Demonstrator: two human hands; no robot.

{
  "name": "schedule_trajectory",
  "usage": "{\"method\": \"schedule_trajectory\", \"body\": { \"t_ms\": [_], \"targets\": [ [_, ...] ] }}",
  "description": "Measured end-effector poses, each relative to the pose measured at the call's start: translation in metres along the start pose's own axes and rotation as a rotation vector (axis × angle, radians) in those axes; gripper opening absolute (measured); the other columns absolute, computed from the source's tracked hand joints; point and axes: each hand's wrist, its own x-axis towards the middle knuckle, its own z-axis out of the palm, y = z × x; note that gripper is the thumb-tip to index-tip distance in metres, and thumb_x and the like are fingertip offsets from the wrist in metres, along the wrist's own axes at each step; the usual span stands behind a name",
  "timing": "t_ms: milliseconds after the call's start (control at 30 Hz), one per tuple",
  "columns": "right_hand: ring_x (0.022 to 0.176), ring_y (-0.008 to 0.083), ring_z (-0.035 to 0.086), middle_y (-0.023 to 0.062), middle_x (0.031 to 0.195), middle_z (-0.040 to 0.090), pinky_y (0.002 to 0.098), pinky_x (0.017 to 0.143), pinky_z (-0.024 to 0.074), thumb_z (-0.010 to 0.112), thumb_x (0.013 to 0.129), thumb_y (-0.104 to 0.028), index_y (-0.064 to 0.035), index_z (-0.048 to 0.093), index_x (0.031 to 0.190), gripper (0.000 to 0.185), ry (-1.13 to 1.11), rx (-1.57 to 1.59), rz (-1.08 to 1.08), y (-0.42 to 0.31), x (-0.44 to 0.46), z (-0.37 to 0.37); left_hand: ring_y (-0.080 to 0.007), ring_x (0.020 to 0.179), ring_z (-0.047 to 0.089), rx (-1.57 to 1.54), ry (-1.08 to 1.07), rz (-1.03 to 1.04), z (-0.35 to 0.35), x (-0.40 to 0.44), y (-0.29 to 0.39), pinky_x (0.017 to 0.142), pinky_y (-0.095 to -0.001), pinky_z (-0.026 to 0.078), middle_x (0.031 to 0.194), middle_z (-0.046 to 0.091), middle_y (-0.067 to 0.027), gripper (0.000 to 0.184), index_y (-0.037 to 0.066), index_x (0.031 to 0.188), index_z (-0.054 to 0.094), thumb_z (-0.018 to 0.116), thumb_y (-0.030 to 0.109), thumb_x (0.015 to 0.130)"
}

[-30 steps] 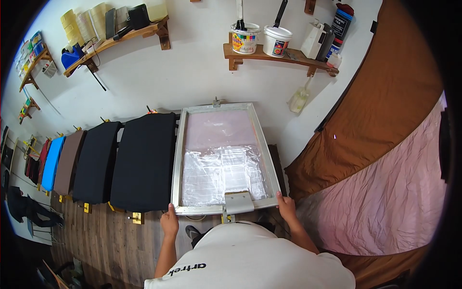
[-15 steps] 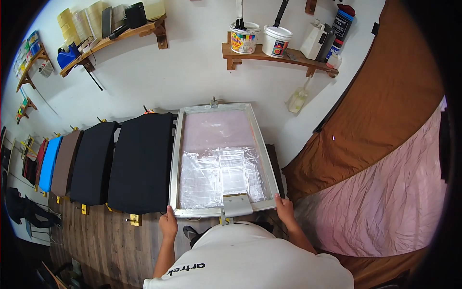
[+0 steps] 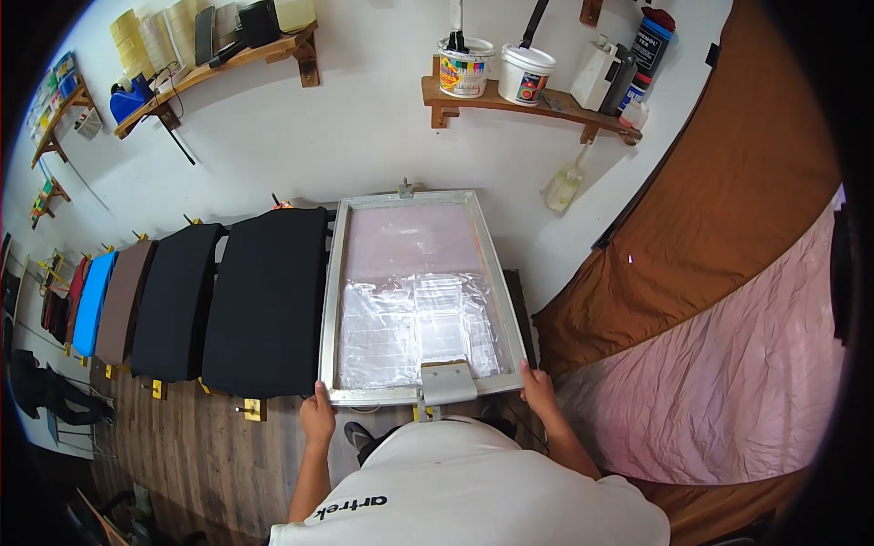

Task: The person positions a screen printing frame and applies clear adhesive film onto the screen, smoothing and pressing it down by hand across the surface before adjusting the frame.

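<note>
A metal-framed screen (image 3: 333, 300) lies in front of me, with pinkish mesh at its far half and shiny clear film over the near half. My left hand (image 3: 318, 416) grips the frame's near left corner, thumb on top. At the near right corner my right hand (image 3: 537, 387) holds the same frame. Between them, a grey metal squeegee-like piece (image 3: 449, 383) rests over the near edge, above a clamp (image 3: 421, 411). Another clamp (image 3: 406, 189) sits at the far edge. What lies under the screen is hidden.
Left of the screen, black cloth-covered boards (image 3: 266, 300) stand in a row with a brown board (image 3: 126, 303) and a blue one (image 3: 95, 303). A wall shelf (image 3: 492, 95) holds tubs and bottles. Brown fabric (image 3: 692, 200) hangs at right. Another person (image 3: 55, 391) is far left.
The view has shifted slightly. Both hands remain at the frame's near corners, and the screen keeps its place beside the black boards.
</note>
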Motion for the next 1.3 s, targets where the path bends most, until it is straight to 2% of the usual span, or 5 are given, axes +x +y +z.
{"method": "schedule_trajectory", "body": {
  "t_ms": [767,833,967,1067,1300],
  "targets": [
    [0.046,0.0137,0.055,0.0044,0.055,0.056,0.0314,0.047,0.0445,0.05,0.097,-0.064,0.0019,0.067,0.071,0.073,0.137,0.006,-0.131,0.037,0.007,0.017,-0.0265,0.061,0.063,-0.002,-0.034,0.066,0.0,-0.002,-0.014,0.064,-0.0414,0.047,0.057,0.061,-0.0137,0.08,0.0,0.063,0.065,0.036,0.064,0.101],
    [0.071,0.0331,0.071,0.0179,0.066,0.067,0.0422,0.069,0.0516,0.045,0.098,-0.063,0.0033,0.07,0.077,0.074,0.086,-0.023,-0.059,0.026,0.001,0.016,-0.0248,0.06,0.062,0.011,-0.038,0.06,0.002,-0.003,-0.02,0.063,-0.0402,0.047,0.057,0.06,-0.0124,0.08,0.0,0.064,0.065,0.037,0.065,0.101],
    [0.073,0.0332,0.071,0.0178,0.067,0.067,0.0423,0.069,0.0513,0.044,0.099,-0.063,0.0032,0.07,0.078,0.074,0.073,-0.055,-0.04,0.032,0.0,0.021,-0.021,0.06,0.06,-0.019,-0.047,0.051,0.005,-0.005,-0.022,0.062,-0.0378,0.046,0.059,0.061,-0.0106,0.081,-0.001,0.067,0.066,0.038,0.068,0.1],
    [0.046,0.0157,0.055,0.0058,0.054,0.056,0.0335,0.048,0.045,0.049,0.098,-0.065,0.0024,0.065,0.07,0.074,0.131,0.0,-0.128,0.037,0.002,0.027,-0.0193,0.06,0.06,-0.072,-0.061,0.058,0.015,0.001,-0.035,0.062,-0.0368,0.046,0.059,0.061,-0.0101,0.081,-0.002,0.067,0.065,0.039,0.067,0.1],
    [0.08,0.0383,0.07,0.0189,0.073,0.07,0.0458,0.073,0.0518,0.042,0.097,-0.068,0.0007,0.072,0.082,0.076,0.082,-0.109,-0.009,0.05,0.007,0.036,-0.0184,0.059,0.059,-0.077,-0.079,0.031,0.028,0.006,-0.052,0.06,-0.037,0.045,0.058,0.06,-0.0099,0.08,-0.003,0.066,0.062,0.039,0.066,0.1]
  ]
}}
